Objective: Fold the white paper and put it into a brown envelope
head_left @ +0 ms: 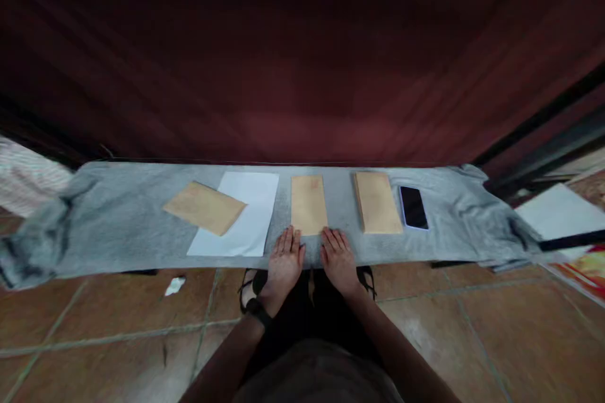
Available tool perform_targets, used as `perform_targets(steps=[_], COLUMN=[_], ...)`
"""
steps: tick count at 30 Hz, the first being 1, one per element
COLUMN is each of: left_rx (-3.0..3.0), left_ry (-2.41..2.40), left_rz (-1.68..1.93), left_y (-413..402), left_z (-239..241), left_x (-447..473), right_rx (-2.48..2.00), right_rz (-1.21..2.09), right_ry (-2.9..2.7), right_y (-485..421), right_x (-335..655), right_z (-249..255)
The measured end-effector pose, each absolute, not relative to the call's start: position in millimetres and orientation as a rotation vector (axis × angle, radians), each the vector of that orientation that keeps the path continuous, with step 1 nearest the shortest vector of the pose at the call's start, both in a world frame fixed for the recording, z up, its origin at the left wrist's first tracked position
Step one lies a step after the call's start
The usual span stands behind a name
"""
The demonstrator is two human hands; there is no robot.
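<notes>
A brown paper envelope [308, 204] lies flat in the middle of the grey cloth, with a faint reddish mark near its far edge. My left hand [286, 261] rests palm down, its fingertips at the envelope's near left corner. At the near right corner lies my right hand [339, 259], also palm down. Both hands have their fingers stretched out and hold nothing. To the right sits a stack of brown envelopes [379, 203]. On the left, another brown envelope [205, 206] lies slanted, partly over white paper [253, 214].
A smartphone [414, 208] lies right of the stack. Grey cloth [127, 220] covers the narrow bench, rumpled at both ends. Behind it rises a dark red panel [302, 88]. A white scrap [174, 286] is on the tiled floor [142, 308]; a white sheet [562, 214] shows at far right.
</notes>
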State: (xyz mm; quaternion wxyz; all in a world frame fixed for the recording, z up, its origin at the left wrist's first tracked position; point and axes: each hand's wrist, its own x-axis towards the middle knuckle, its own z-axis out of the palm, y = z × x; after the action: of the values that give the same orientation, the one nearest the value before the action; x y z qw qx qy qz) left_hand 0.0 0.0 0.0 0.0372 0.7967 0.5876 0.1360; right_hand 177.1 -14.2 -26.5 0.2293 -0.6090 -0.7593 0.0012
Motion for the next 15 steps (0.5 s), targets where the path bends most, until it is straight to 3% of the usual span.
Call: perform_targets(steps=[7,15], left_rx=[2.219,1.457], left_ry=[1.924,1.829], left_rz=[0.480,0.903], left_y=[17,52], left_z=[9,4], left_x=[10,13], right_rx=[-1.601,-1.718], right_rz=[0.068,0.063], right_ry=[-2.132,-2.093], right_y=[-7,2], right_x=[162,152], right_z=[-24,-11])
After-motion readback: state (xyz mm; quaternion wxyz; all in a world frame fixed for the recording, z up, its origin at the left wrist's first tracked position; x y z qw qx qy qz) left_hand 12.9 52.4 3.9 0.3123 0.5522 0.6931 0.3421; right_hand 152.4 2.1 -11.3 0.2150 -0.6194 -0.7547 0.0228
